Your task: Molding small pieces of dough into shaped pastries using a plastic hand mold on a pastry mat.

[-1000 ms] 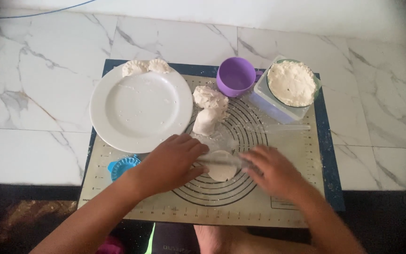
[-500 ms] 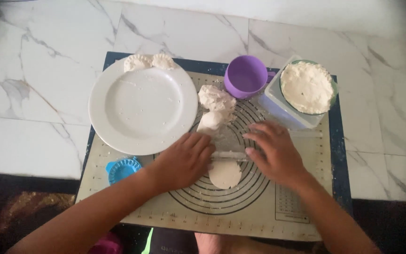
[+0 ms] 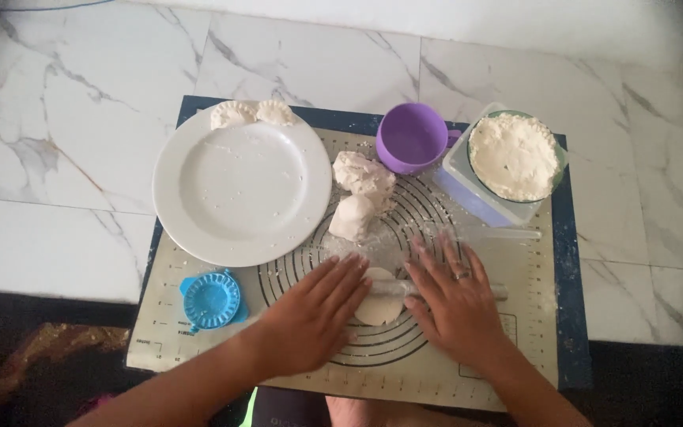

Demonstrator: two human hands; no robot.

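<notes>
Rolling the dough disc (image 3: 379, 304) thin: left hand (image 3: 310, 316), right hand (image 3: 454, 304) open flat, pressing evenly on the rolling pin (image 3: 405, 288).

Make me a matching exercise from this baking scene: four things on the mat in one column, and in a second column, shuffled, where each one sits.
Things:
1. white plate
2. purple cup
3. blue dumpling press
4. flat dough round

Places:
A. between the person's two hands, under the rolling pin
B. near left part of the mat, below the plate
C. far edge of the mat, just left of the flour bowl
D. left part of the mat, with two folded dumplings on its far rim

Pairs: 1-D, 2-C, 3-B, 4-A
</notes>
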